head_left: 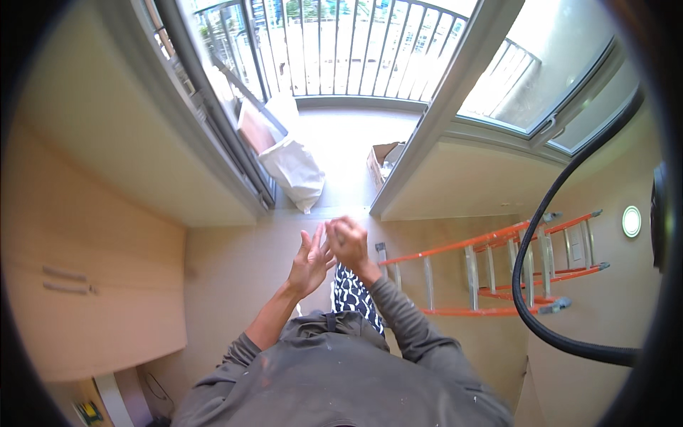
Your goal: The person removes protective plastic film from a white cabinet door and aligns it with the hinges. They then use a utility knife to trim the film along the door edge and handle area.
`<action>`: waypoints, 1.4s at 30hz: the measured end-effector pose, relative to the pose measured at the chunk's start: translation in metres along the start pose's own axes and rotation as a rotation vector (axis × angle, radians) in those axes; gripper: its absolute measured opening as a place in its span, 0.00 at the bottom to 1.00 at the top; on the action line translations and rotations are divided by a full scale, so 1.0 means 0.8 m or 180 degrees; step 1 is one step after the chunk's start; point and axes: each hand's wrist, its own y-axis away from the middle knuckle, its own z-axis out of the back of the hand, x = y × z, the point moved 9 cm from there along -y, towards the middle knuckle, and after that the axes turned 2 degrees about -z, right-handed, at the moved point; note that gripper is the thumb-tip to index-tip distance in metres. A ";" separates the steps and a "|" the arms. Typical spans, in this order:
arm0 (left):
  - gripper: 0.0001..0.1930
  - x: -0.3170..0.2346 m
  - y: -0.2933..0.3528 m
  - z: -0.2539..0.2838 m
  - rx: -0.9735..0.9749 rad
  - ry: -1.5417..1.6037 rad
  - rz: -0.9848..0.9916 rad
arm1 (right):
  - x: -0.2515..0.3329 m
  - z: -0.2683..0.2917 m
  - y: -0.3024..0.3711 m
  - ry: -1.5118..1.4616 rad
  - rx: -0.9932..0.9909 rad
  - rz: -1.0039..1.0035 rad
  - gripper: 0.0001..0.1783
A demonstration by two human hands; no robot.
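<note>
Both hands are raised in front of my body, close together at the middle of the view. My left hand (pixel 311 263) is open, its fingers and thumb spread and pointing away from me. Against its fingertips, my right hand (pixel 347 242) is closed with curled fingers; what it holds, if anything, is hidden. Grey sleeves are pushed up from both wrists. Below the hands shows a black-and-white patterned trouser leg (pixel 356 293).
An orange stepladder (pixel 473 242) stands at the right, behind a thick black hose (pixel 526 263). Ahead, an open doorway leads to a railed balcony (pixel 356 53) with a white sack (pixel 295 171) and cardboard box (pixel 377 164). A wooden cabinet (pixel 99 242) borders the left.
</note>
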 end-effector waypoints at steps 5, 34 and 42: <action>0.44 -0.047 -0.174 0.175 -0.0888 -0.1339 -0.0087 | -0.252 -0.003 -0.263 0.0302 -0.0615 -0.0120 0.16; 0.21 -0.192 -0.291 0.468 -0.1460 -0.4548 0.1941 | -0.702 0.024 -0.347 0.1387 -0.0398 -0.1801 0.13; 0.21 -0.138 -0.307 0.632 -0.0791 -0.4536 0.2225 | -0.452 -0.061 0.246 0.1321 -0.0092 -0.4466 0.14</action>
